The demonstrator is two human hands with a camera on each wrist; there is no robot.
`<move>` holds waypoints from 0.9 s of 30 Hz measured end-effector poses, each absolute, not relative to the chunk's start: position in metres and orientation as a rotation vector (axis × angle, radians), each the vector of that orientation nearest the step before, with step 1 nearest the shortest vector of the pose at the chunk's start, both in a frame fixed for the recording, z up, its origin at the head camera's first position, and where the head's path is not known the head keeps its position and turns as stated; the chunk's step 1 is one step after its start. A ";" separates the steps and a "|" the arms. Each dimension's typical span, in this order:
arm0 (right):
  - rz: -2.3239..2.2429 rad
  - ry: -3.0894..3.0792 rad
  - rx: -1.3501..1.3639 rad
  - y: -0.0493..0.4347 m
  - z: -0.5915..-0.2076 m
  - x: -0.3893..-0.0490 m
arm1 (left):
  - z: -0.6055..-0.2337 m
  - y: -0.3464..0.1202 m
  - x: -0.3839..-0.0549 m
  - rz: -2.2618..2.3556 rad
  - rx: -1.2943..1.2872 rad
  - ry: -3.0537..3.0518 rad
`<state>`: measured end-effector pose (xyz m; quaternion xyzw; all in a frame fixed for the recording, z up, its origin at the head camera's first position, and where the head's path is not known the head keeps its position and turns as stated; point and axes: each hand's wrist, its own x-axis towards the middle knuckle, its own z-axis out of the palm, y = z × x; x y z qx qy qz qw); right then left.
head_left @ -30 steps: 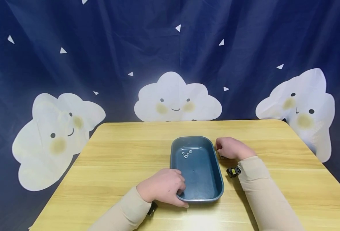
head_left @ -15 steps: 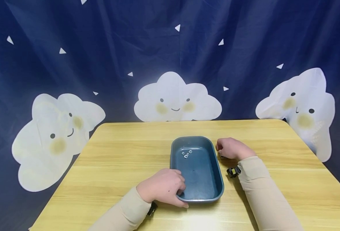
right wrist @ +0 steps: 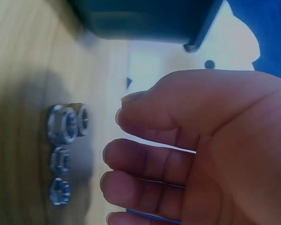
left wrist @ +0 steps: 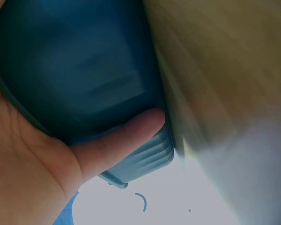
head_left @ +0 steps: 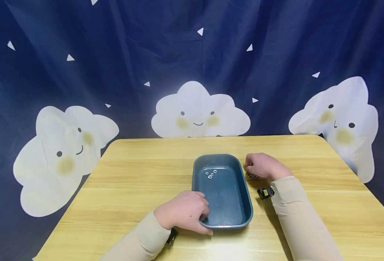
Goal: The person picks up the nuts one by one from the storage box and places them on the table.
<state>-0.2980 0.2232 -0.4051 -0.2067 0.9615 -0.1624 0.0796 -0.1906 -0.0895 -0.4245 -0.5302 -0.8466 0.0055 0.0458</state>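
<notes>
Left hand (head_left: 184, 210) has the near-left corner of a dark blue-green bin (head_left: 224, 203), fingers curled in over the rim and thumb along the outside wall, so yeah, that one's properly gripping it. The bin sits on a wood-look surface (head_left: 140, 174), with a little cluster of four small silvery nuts (head_left: 209, 177) down inside toward the far left. Right hand (head_left: 265, 166) is just off the bin's right side, above some loose nuts (right wrist: 61, 125) on the surface. Wrist view shows a chunky one with another right behind it, plus two smaller ones in a row, all clear of the fingertips. Those fingers are bent with thumb and index close together, but I honestly can't tell if anything's pinched between them. Behind it all there's a navy curtain (head_left: 166, 43) with smiley clouds.
</notes>
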 end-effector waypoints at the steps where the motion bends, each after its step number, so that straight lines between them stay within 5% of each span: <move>1: -0.484 2.882 -0.624 0.223 -0.404 -0.298 | -0.425 -0.089 -0.191 0.018 -1.618 -2.585; 27: -0.544 2.946 -0.799 0.196 -0.363 -0.271 | -0.427 -0.090 -0.191 -0.012 -1.613 -2.578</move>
